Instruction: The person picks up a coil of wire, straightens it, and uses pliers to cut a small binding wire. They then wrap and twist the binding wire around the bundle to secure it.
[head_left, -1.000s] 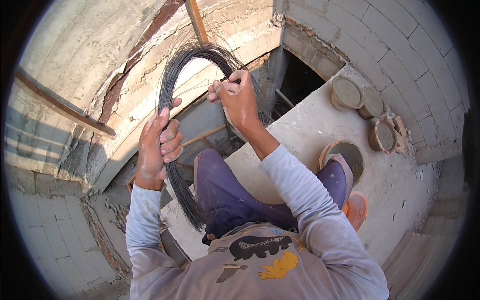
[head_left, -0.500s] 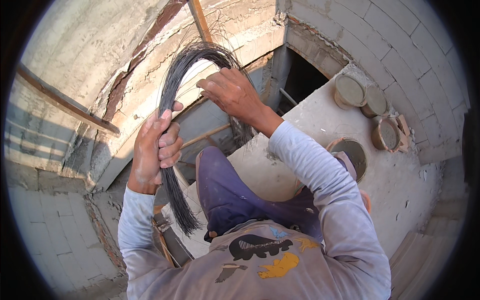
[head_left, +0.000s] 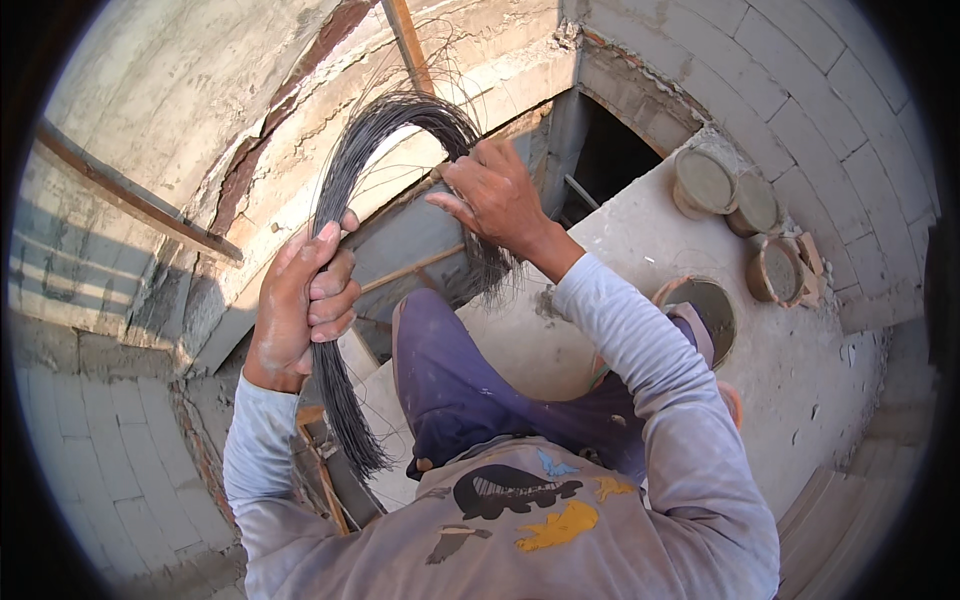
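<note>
A thick bundle of thin dark metal wire (head_left: 345,165) bends over in an arch in front of me. My left hand (head_left: 305,295) is closed around its left leg, and the cut ends hang below the fist near my thigh. At the other leg, my right hand (head_left: 505,200) has its fingers bent over the wire, with the thumb sticking out to the left. Below that hand the frayed wire ends (head_left: 487,265) hang loose. Several stray strands stick out above the arch. The palm side of my right hand is hidden.
Buckets of grey mortar (head_left: 704,180) stand along the block wall (head_left: 770,90) at right. Another mortar bucket (head_left: 705,305) sits by my knee on the concrete slab (head_left: 790,365). Beyond the slab's edge is a dark opening (head_left: 610,150). Wooden bars (head_left: 140,190) lean at the left.
My right hand has shifted slightly right and down along the wire, and its thumb now stands apart from the fingers. My left hand keeps its grip, dipping a little.
</note>
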